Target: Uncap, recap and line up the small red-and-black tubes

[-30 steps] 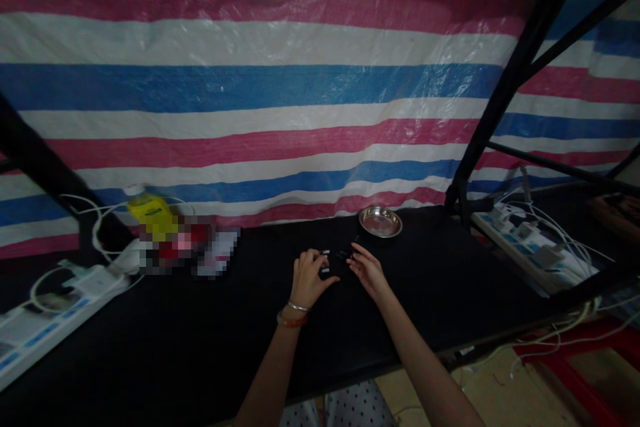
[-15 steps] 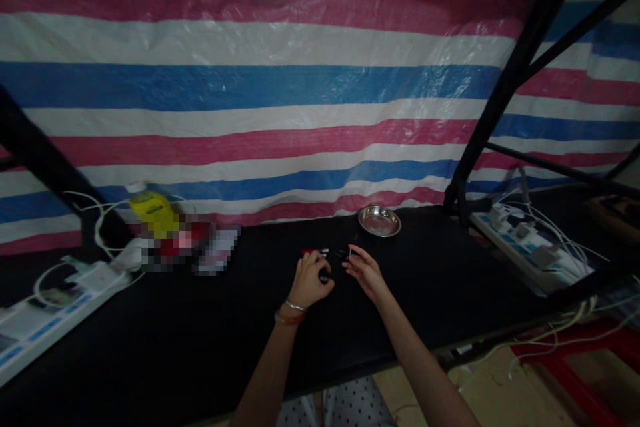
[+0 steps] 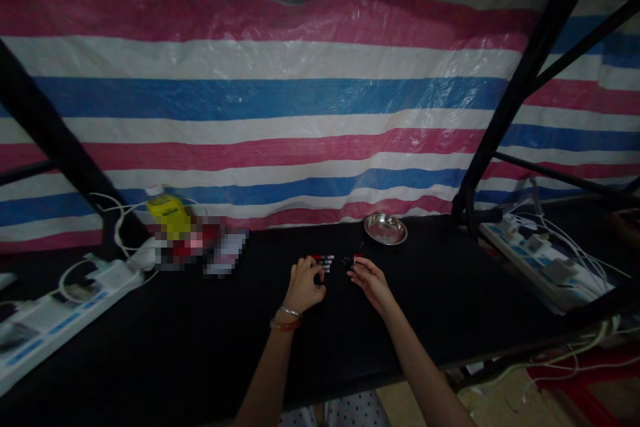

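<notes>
Several small red and black cylinders with silvery ends [image 3: 326,264] lie side by side on the black tabletop [image 3: 200,327]. My left hand [image 3: 304,285] rests at their left side with fingers curled; what its fingertips hold, if anything, is hidden. My right hand [image 3: 371,281], to the right of the cylinders, has its fingers pinched on a small dark object with a bit of red [image 3: 355,259]. Small dark pieces [image 3: 347,261] are beside its fingertips. Behind my right hand stands a round shiny metal dish [image 3: 385,229].
Power strips with plugs and white cables lie at the left [image 3: 65,320] and right [image 3: 545,260]. A yellow bottle [image 3: 170,215] and blurred items stand at the back left. Black metal posts rise on both sides before a striped sheet [image 3: 280,100].
The view has shifted slightly. My left hand has drawn back a little from the cylinders, so more of their silvery ends show. A red part now shows at my right fingertips.
</notes>
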Available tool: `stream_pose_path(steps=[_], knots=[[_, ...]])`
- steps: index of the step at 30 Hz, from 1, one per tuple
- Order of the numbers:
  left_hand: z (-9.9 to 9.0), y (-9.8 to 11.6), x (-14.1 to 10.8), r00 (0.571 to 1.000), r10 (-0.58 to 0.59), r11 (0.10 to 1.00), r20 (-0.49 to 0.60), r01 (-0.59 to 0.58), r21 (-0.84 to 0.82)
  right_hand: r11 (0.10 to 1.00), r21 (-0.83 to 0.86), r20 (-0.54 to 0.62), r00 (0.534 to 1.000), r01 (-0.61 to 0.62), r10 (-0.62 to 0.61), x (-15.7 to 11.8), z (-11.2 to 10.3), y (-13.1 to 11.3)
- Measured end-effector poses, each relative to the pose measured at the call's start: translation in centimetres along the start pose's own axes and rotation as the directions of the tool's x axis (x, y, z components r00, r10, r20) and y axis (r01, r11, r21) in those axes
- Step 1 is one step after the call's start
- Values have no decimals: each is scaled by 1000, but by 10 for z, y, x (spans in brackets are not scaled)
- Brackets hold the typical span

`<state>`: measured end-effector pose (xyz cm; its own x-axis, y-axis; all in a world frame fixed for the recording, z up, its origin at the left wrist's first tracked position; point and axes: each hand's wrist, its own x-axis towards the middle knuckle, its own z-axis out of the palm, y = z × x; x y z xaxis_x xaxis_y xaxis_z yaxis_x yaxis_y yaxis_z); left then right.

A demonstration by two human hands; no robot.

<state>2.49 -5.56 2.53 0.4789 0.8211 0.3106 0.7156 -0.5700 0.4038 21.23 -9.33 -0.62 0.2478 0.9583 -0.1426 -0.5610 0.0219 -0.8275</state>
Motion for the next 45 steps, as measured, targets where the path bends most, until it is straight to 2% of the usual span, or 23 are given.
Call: stream_pose_path(steps=[5,9,12,16,26,32,35,38,42,45], knots=[[2,-1,0,1000,-15,1000,-7,15,-11,999,-35,19,1000,11,-10,0,0,2],[3,5,0,999,-12,998,30,14,-55,998,-55,-3,1000,16,-16,2,0,6],[5,11,-1,998,8,995,57,-2,-95,998,-63,5,1000,5,-5,3,-1,8],[8,17,-3,998,48,989,38,-43,-139,997,-83,29,1000,-2,4,5,-2,10],[21,21,-4,992,112,970,63,-96,-223,992,-118,53,998,-39,45,1,3,5],[20,27,-3,993,110,972,-36,-115,-206,990,-141,70,997,-27,37,0,2,5],[22,28,-2,987,125,948,-98,-148,-282,986,-169,101,994,-11,29,-2,2,5],[26,28,-2,983,144,912,-114,-176,-370,982,-186,126,992,11,13,-3,3,5],[27,29,-3,989,116,900,-95,-145,-410,982,-187,121,993,36,-14,-2,3,6],[26,28,-3,990,49,902,-135,-102,-419,979,-195,115,992,65,-43,-2,3,6]])
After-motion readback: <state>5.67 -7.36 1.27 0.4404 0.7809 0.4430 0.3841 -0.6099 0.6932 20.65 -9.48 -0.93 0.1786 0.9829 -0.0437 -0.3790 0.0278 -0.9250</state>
